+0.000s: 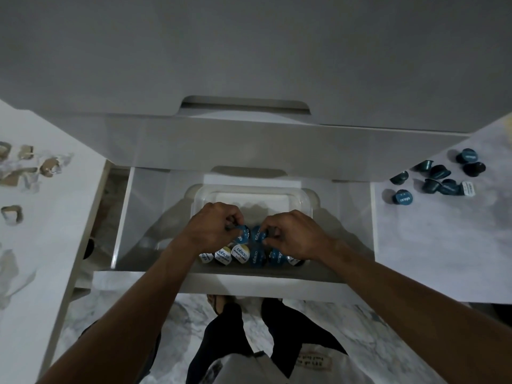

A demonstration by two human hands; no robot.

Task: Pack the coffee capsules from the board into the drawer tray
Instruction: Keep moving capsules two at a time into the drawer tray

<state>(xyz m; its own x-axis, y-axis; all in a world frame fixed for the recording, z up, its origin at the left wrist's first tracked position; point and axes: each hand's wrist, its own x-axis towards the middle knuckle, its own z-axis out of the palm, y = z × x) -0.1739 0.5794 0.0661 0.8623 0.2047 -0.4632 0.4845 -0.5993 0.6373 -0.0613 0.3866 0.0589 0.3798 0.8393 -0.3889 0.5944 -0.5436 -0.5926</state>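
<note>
Both hands are down inside the open drawer (122,217), working side by side over the clear plastic tray (199,198). The left hand (213,228) has its fingers curled and pinches a blue capsule (241,234) by its rim; the right hand (293,234) does the same with a second blue capsule (257,233). The two capsules are just beside each other, foil lids tilted towards the camera, apparently being set down as the start of a second row.

Directly in front of them, along the near wall of the tray, a first row of capsules (241,254) stands packed shoulder to shoulder, lids up, some with white lids and some with blue. Standing them upright and tight likely saves room, and the far half of the tray is bare.

Off to the right, on the pale tabletop (415,245), a loose pile of blue capsules (437,178) lies tumbled on their sides, waiting to be packed, so the task looks roughly half done. On the left tabletop lie scraps of torn paper and cardboard (27,164).
</note>
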